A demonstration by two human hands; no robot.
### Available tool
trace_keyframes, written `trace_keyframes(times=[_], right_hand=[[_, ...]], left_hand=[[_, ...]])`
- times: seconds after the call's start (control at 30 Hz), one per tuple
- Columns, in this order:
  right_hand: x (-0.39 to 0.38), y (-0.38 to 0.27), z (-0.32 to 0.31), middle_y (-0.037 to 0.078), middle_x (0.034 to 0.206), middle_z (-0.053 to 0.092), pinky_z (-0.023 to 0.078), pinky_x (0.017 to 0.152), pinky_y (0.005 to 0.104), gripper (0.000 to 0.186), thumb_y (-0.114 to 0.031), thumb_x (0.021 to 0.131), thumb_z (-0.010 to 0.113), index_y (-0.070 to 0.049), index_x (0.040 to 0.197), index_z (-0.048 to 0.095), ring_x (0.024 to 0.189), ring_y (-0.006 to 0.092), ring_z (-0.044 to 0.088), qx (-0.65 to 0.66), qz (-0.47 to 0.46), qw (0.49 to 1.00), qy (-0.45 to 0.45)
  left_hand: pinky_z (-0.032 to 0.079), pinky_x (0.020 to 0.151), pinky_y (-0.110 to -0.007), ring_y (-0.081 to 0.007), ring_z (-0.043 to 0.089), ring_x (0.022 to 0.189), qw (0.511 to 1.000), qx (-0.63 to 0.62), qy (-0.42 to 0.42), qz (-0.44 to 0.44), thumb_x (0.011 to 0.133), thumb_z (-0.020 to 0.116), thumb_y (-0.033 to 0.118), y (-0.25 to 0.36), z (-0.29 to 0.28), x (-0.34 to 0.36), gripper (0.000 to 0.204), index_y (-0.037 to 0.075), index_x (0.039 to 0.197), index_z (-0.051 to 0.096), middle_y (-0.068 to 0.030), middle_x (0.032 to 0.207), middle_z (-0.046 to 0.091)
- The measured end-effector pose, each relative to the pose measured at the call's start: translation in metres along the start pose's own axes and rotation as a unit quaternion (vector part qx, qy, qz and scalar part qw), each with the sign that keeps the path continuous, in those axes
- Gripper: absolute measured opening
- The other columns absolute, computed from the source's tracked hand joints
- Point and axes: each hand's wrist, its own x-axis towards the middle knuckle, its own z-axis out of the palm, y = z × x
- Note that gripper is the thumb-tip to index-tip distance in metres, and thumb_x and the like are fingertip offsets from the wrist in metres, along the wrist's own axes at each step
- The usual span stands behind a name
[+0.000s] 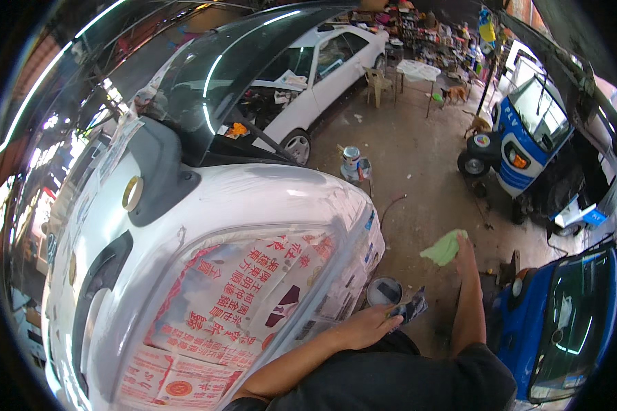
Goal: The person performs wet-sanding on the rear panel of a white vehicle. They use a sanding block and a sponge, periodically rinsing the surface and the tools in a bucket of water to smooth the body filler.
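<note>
My left hand point(371, 327) is closed on a dark, creased piece of sandpaper point(411, 307), held low beside the vehicle. Out to the right, my right hand point(463, 241) grips a pale green cloth point(441, 250), which hangs off to the left of the fingers. At my left stands a white vehicle body point(267, 185) with dull, whitish patches on its paint. Red-printed paper point(206, 308) is taped over its window. Beneath my left hand, close to the vehicle, sits a round tub point(384, 292), greyish inside.
An open paint can point(350, 156) stands past the vehicle's corner. Farther off are a white car point(329, 68), a plastic chair point(378, 86) and a small table point(418, 71). Blue-and-white three-wheeler point(528, 137) and blue vehicle point(562, 322) line the right. Two dogs point(454, 94) are near the table.
</note>
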Motion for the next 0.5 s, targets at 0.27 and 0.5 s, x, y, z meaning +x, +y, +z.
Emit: trace_keyframes(times=[0.27, 0.5], right_hand=[[-0.04, -0.078, 0.105, 0.011, 0.139, 0.059, 0.048, 0.108, 0.0466, 0.058, -0.049, 0.103, 0.053, -0.009, 0.144, 0.049, 0.127, 0.0281, 0.058, 0.41, -0.075, 0.894, -0.166], [-0.038, 0.043, 0.219, 0.012, 0.132, 0.063, 0.053, 0.1, 0.0445, 0.047, -0.038, 0.1, 0.057, -0.009, 0.138, 0.052, 0.115, 0.0285, 0.065, 0.334, 0.055, 0.919, -0.203]], left_hand=[[0.035, 0.116, -0.041, -0.0417, 0.049, 0.135, 0.983, -0.091, 0.117, -0.105, 0.107, 0.049, 0.035, 0.023, -0.017, -0.062, 0.052, -0.004, 0.142, 0.051, -0.0281, 0.142, 0.054], [0.041, 0.107, -0.042, -0.0392, 0.058, 0.123, 0.941, -0.079, 0.234, -0.231, 0.105, 0.05, 0.037, 0.004, -0.021, -0.102, 0.049, -0.004, 0.131, 0.06, -0.0268, 0.126, 0.064]])
